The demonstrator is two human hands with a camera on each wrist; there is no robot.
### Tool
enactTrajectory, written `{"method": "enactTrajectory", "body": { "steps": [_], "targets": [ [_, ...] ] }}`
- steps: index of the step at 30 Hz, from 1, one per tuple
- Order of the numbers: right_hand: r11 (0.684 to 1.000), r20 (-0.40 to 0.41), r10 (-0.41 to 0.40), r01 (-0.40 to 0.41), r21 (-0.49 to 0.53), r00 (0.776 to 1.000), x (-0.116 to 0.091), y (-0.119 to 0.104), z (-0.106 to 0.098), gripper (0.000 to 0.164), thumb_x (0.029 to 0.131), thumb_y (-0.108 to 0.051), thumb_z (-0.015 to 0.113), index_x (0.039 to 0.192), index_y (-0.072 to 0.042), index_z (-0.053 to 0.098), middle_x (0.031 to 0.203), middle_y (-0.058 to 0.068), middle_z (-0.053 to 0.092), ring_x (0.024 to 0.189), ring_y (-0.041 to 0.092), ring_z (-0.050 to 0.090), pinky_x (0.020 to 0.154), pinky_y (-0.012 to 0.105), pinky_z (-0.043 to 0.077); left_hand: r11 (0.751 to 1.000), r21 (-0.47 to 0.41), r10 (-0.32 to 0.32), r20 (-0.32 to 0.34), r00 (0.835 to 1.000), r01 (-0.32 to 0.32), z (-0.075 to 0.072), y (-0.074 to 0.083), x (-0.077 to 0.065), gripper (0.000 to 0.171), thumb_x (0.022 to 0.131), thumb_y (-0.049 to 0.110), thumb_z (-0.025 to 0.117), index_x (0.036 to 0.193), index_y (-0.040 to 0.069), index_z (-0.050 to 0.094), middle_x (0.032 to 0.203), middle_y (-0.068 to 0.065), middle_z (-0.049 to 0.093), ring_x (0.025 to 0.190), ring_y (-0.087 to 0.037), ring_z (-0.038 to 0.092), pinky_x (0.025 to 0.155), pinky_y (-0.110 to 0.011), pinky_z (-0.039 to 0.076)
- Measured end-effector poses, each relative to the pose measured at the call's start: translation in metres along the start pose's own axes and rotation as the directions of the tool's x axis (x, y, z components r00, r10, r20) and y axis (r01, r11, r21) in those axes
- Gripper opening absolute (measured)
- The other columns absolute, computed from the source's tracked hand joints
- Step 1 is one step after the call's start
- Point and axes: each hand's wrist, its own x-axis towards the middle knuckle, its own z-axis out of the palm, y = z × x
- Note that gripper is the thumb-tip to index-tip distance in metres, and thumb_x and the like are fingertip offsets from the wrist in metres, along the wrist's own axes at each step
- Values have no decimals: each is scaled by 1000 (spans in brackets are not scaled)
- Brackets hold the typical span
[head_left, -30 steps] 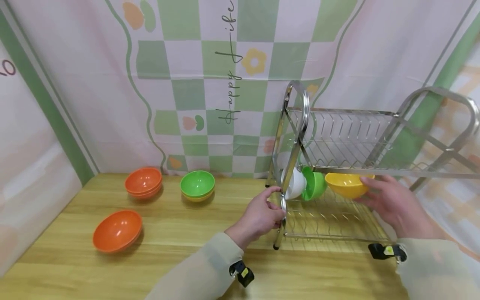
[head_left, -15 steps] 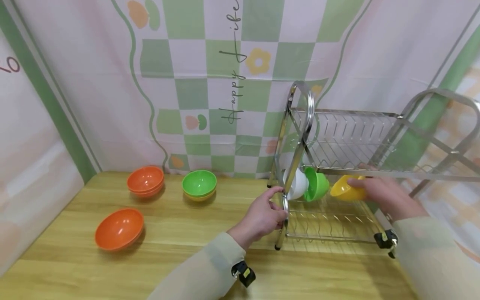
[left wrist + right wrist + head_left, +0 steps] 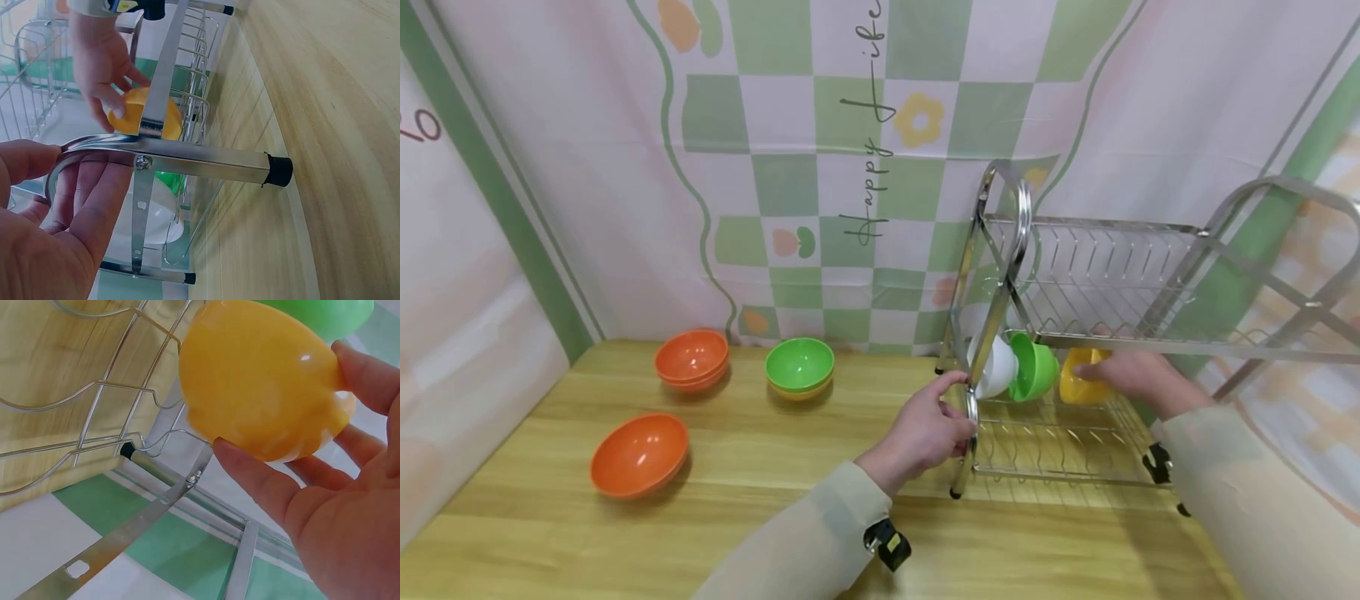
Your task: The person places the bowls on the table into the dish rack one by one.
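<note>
Head view bright, evenly lit; soft shadow on table [image 3: 1000, 546], near right. Wrist views dimmer; right shows glare on yellow bowl [image 3: 262, 381].

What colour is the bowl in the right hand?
The bowl is yellow, clearest in the right wrist view.

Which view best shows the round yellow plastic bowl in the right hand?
The right wrist view: the round yellow plastic bowl appears largest, its outside mostly unobstructed despite the right hand. The head view shows it small, partly covered by that hand; the left wrist view, partly blocked by the silver metal rack.
</note>
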Motion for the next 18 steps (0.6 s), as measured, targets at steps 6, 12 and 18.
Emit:
{"method": "enactTrajectory", "body": {
  "steps": [6, 12, 18],
  "targets": [
    [992, -55, -122, 123, 7, 991, 11, -4, 7, 89, 94, -42, 65, 150, 13, 23, 137, 48, 34, 118, 66, 38, 95, 77, 33, 1000, -7, -3, 0, 1000, 3, 0, 0, 0, 69, 85, -8, 71, 133, 40, 58, 87, -10, 63, 69, -28, 64, 69, -48, 60],
    [975, -105, -205, 213, 67, 973, 21, -6, 12, 80, 91, -22, 72, 150, 10, 27, 142, 42, 34, 123, 63, 36, 97, 78, 28, 1000, -3, -1, 0, 1000, 1, 0, 1, -1, 68, 85, -9, 71, 133, 38, 58, 87, -11, 63, 70, -27, 64, 69, -46, 60],
    [971, -119, -230, 236, 35, 966, 23, -4, 13, 82, 88, -20, 75, 148, 12, 30, 140, 42, 35, 121, 64, 36, 97, 78, 27, 1000, 2, -4, -3, 1000, 4, 0, 1, -1, 68, 85, -9, 71, 132, 38, 59, 87, -11, 63, 70, -28, 64, 64, -41, 60]
  ]
}}
